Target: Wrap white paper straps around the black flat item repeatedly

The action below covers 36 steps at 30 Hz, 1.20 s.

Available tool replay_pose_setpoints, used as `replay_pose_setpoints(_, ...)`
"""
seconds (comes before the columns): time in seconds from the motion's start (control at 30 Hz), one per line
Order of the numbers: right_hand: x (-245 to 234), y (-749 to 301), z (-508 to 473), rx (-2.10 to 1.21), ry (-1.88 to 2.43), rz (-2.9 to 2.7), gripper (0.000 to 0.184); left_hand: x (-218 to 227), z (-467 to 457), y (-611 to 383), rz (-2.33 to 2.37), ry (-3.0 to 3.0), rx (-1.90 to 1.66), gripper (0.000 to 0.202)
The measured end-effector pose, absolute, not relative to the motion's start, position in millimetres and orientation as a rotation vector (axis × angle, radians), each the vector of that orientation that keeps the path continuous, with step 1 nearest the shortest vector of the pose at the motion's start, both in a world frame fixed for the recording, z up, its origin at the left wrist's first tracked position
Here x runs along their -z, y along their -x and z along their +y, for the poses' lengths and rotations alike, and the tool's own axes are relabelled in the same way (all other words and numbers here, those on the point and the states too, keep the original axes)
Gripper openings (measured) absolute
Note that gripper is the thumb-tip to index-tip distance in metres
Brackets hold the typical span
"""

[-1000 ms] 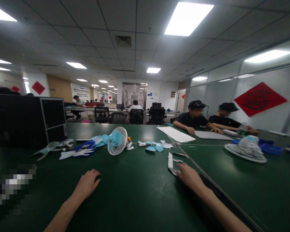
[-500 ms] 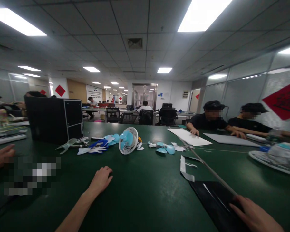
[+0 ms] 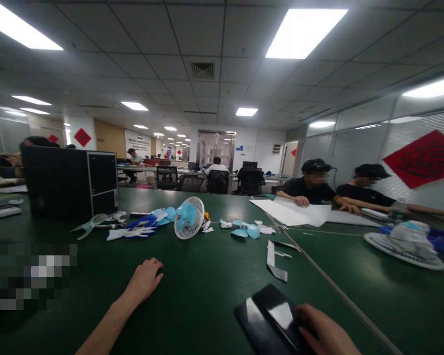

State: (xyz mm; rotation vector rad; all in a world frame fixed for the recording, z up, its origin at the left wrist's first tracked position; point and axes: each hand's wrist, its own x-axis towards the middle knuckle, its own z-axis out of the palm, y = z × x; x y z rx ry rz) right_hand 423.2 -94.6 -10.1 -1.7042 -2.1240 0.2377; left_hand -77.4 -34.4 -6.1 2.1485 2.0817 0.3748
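My left hand (image 3: 144,280) rests palm down on the green table, fingers stretched forward and a little bent, with nothing in it. At the lower right, my right hand (image 3: 327,330) grips the right edge of a flat, glossy black panel (image 3: 259,320). The panel is tilted, and bright reflections lie across it; its near end runs out of the picture. Beyond my hands stands a small fan head (image 3: 189,218) with a white cage and light blue blades. Blue-and-white work gloves (image 3: 136,227) lie left of it, and a loose light blue fan blade (image 3: 246,230) lies to its right.
A black computer case (image 3: 70,182) stands at the left. White strips (image 3: 276,264) lie ahead of the panel, beside a metal seam (image 3: 329,276) in the table. A white round grille (image 3: 377,244) lies at the right. Two people sit beyond, one holding white sheets (image 3: 299,211).
My right hand has moved left with the black panel, which now tilts and catches the light. The view has shifted slightly right. Another hand at the far left is gone; the co-worker's white sheet has shifted.
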Motion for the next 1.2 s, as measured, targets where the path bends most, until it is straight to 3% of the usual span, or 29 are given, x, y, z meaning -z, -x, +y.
replay_pose_setpoints(0.3,-21,-272,-40,-0.370,1.223,-2.460,0.026,9,-33,66,2.001,-2.238,-0.548,0.040)
replay_pose_setpoints(0.5,-17,-250,-36,-0.412,1.002,-2.468,0.030,7,-45,36,1.629,-2.225,-0.687,0.058)
replay_pose_setpoints(0.7,-26,-317,3,-0.046,1.520,-2.151,0.038,2,-56,13,1.465,-2.150,-0.534,0.082)
replay_pose_setpoints(0.87,-24,-369,24,0.043,1.738,-2.019,0.035,-7,-60,4,1.457,-2.161,-0.444,0.090)
replay_pose_setpoints(1.2,-1,-375,38,0.068,1.912,-2.004,0.027,-12,-61,5,1.608,-2.158,-0.433,0.090)
